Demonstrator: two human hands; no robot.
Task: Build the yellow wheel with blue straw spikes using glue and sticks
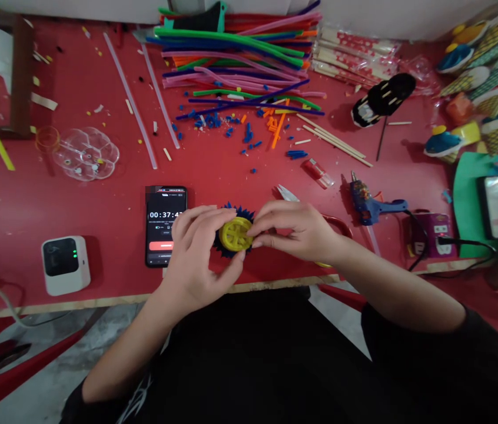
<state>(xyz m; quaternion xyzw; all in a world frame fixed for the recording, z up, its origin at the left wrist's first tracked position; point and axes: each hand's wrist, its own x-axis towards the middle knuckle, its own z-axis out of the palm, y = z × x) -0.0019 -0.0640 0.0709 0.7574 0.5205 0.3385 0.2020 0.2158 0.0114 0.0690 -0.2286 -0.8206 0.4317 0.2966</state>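
Between my two hands is a round yellow spoked wheel with a ring of dark blue pointed pieces around its edge. My left hand curls about its left side, fingers over the top and thumb at the lower edge. At the right rim, the fingertips of my right hand are pinched together against the wheel; anything small between them is hidden. Scissors lie partly under my right hand. A phone showing a running timer lies just left of my left hand, which covers its right side.
Colourful foam-like strips are heaped at the back, with blue offcuts before them. A blue glue gun rests at right beside a purple power socket box. A white device stands left, near a clear flower-shaped tray.
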